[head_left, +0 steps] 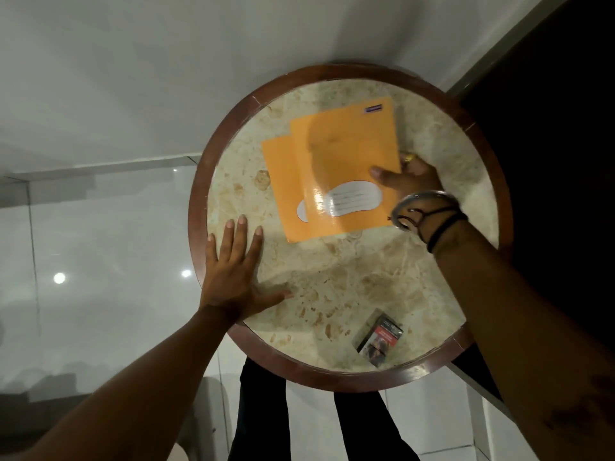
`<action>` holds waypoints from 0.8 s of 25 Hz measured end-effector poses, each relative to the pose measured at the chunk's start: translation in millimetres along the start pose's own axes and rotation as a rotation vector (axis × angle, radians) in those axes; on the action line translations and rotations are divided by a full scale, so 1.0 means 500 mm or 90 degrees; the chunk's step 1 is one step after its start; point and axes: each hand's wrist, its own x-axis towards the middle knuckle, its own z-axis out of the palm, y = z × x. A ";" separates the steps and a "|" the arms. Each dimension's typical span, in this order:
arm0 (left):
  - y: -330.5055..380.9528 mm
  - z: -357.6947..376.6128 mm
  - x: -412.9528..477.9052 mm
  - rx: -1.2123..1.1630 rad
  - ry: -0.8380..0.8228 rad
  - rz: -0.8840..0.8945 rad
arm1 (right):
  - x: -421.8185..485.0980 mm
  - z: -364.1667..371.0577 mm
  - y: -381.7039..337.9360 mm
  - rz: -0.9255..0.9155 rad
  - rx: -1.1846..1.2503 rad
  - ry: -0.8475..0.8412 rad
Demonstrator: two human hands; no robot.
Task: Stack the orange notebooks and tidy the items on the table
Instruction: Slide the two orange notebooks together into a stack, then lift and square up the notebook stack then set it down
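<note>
- Surface (332, 294): round, marbled beige top with a dark wooden rim. All places below are given relative to it.
- Top notebook (346, 161): orange, lying flat a little beyond the surface's centre, toward the far side. White kidney-shaped label near its close edge; small dark sticker at its far right corner.
- Lower notebook (283, 181): orange, under the top one and offset to the left, so a strip of its left side and part of its white label show. The two overlap but their edges are not lined up.
- Right hand (409, 181): on the right half of the surface, gripping the top notebook's right edge. Thumb lies on the cover; the other fingers are at or under the edge and mostly hidden. A ring shows on one finger. Metal bangle and dark cords at the wrist.
- Left hand (233, 271): spread wide and pressed flat on the surface's left side, palm down, partly over the rim. Holds nothing. Fingertips point toward the lower notebook, close to it but not touching.
- Small box (379, 337): dark pack with a red band, lying near the close right rim of the surface, well apart from the notebooks and both hands.
- Legs in dark trousers show below the close rim, on a pale tiled floor.
</note>
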 end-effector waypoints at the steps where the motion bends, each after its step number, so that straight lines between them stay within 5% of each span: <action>1: -0.001 0.001 -0.001 -0.002 0.011 0.000 | 0.013 0.037 -0.002 0.007 0.002 -0.023; 16: 0.009 -0.025 -0.005 -0.050 -0.007 -0.010 | 0.037 0.130 0.077 -0.034 -0.369 0.162; 20: 0.094 -0.100 0.069 -0.371 0.215 -0.070 | 0.059 0.126 0.056 0.005 -0.339 0.146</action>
